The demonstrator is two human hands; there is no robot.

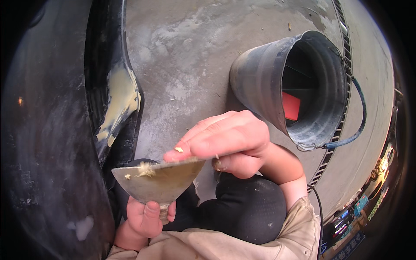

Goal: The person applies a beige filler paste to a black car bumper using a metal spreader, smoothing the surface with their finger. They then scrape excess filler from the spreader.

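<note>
A wide metal putty knife is held blade up, with yellowish putty crumbs along its edge. My left hand is closed round its short handle, low in the view. My right hand reaches over the blade's top edge, fingers pressed together on it and thumb beneath; bits of putty stick to the fingertips. To the left stands a dark, dusty panel with a black moulded edge, on which a cream smear of putty lies.
A grey bucket with a hose-covered handle lies tipped on the concrete floor, a red block inside. A slotted drain runs behind it, near a cable. My black-clad knees are below. Vehicles and clutter line the far right.
</note>
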